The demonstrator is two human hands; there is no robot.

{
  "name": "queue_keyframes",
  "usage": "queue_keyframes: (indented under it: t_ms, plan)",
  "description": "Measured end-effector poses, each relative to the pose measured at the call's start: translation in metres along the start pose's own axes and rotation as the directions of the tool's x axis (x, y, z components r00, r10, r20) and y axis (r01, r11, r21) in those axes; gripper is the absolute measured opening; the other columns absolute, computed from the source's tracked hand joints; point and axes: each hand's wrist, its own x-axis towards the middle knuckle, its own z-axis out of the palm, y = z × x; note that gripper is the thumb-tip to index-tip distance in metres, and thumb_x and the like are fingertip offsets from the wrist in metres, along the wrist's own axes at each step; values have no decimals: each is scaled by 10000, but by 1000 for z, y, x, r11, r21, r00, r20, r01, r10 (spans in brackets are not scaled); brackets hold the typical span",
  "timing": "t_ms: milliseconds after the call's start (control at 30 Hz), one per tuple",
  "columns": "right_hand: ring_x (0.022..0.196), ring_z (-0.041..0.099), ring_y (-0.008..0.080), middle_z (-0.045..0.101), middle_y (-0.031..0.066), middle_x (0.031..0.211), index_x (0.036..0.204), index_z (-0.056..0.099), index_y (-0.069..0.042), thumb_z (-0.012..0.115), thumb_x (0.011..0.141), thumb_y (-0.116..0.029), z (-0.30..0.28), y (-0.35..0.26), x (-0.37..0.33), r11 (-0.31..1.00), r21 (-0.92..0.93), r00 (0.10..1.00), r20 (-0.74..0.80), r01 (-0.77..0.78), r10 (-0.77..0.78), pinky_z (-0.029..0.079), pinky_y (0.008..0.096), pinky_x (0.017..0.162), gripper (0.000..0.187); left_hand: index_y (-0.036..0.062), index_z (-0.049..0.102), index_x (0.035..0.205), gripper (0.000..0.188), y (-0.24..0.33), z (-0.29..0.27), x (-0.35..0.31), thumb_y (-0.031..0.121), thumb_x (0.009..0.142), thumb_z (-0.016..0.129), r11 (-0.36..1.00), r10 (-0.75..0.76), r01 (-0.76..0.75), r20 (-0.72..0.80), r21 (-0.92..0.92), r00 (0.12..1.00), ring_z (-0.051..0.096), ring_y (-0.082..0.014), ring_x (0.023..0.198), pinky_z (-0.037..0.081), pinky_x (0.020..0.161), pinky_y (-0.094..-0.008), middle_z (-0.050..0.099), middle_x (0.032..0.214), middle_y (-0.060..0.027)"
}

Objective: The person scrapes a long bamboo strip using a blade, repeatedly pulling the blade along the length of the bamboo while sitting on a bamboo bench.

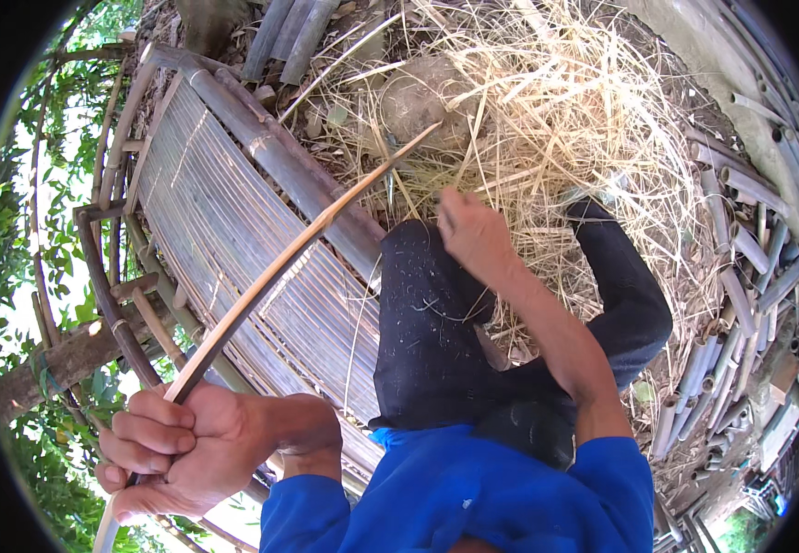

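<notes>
My left hand is closed around the lower part of a long bamboo strip. The strip slants up and to the right, pale on one face and dark along the other, narrowing to a tip above my knee. My right hand is a closed fist beside my bent knee, apart from the strip. Something small and dark shows at its fingers; I cannot make out what it is. A thin shiny sliver stands just beyond the knee, partly behind the strip.
A slatted bamboo bench with a thick pole edge runs along my left. Pale shavings lie heaped on the ground ahead, around a rounded stone. Cut bamboo tubes are piled at the right, with several more poles at the far side.
</notes>
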Motion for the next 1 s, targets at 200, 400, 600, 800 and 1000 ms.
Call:
queue_keyframes:
  t_ms: [200, 400, 600, 800, 1000]
  plan:
    - [735, 659, 449, 639, 250, 771, 1141, 488, -108, 587, 971, -211, 66, 141, 23, 949, -28, 940, 135, -314, 314, 519, 542, 654, 222, 58, 463, 884, 414, -12, -25, 22, 427, 1069, 486, 972, -65, 98, 156, -213, 986, 253, -96, 496, 231, 448, -261, 312, 652, 17]
    - [780, 651, 512, 660, 285, 780, 1112, 502, -54, 601, 947, -208, 59, 136, 26, 940, -13, 930, 142, -341, 340, 506, 581, 688, 246, 73, 497, 872, 332, -12, -23, 28, 381, 995, 513, 788, -193, 361, 357, -498, 914, 313, -142, 559, 282, 540, -318, 354, 680, 0]
    - [686, 655, 464, 649, 240, 753, 1067, 520, -44, 630, 952, -197, -12, 0, -7, 969, 182, 983, 107, -167, 149, 509, 556, 616, 221, 64, 555, 884, 405, 0, 10, 8, 453, 983, 609, 767, -220, 339, 273, -544, 936, 386, -133, 604, 329, 610, -310, 397, 695, -6]
    - [640, 630, 315, 595, 149, 800, 881, 547, -39, 730, 894, -135, -93, -125, -58, 929, 257, 963, -92, 268, -252, 531, 379, 543, 207, 55, 540, 888, 568, 13, -4, -25, 612, 997, 521, 800, -85, 253, 315, -544, 945, 329, -97, 461, 277, 472, -282, 427, 641, 4]
    - [589, 629, 272, 548, 114, 777, 962, 588, -43, 706, 890, -109, -99, -135, -71, 880, 274, 922, -129, 387, -366, 532, 378, 482, 153, 54, 533, 923, 579, 21, -1, -32, 625, 1005, 483, 808, -75, 236, 304, -540, 950, 325, -102, 460, 272, 474, -285, 424, 645, 1]
